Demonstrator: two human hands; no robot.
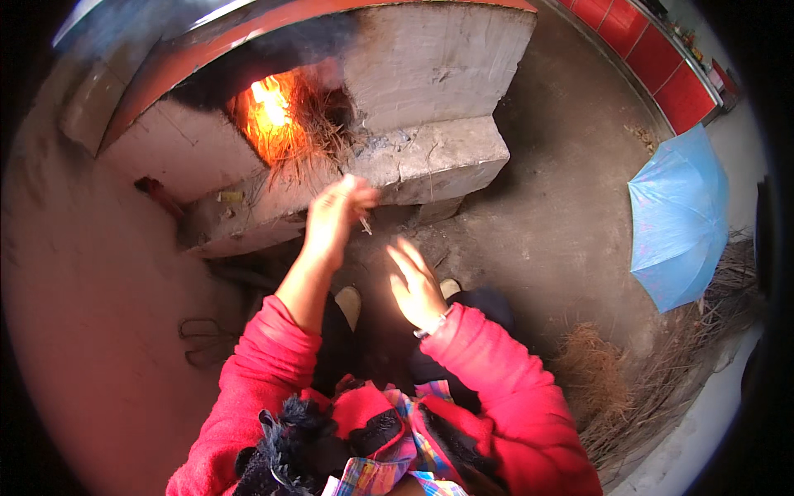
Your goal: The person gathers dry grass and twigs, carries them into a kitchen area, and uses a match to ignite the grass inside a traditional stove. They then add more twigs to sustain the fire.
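Flames (271, 111) burn in the fire mouth of a masonry stove (428, 68). Dry needles or straw (317, 139) stick out of the opening onto the stove's concrete ledge (456, 146). In front of that ledge is my left hand (340, 208), blurred, with its fingers partly curled. A small pale twig (366, 224) shows just below those fingers; whether they hold it is unclear. Lower and to the right, my right hand (417, 285) reaches forward with spread fingers and nothing in it. A bracelet or watch circles its wrist.
A light blue umbrella (679, 217) stands opened at the right, beside piled brushwood (676, 359) and brown dry needles (592, 366). Metal tongs (208, 338) lie on the left. A small yellowish packet (230, 196) rests on the ledge. Red tiles (657, 59) face a counter at the upper right.
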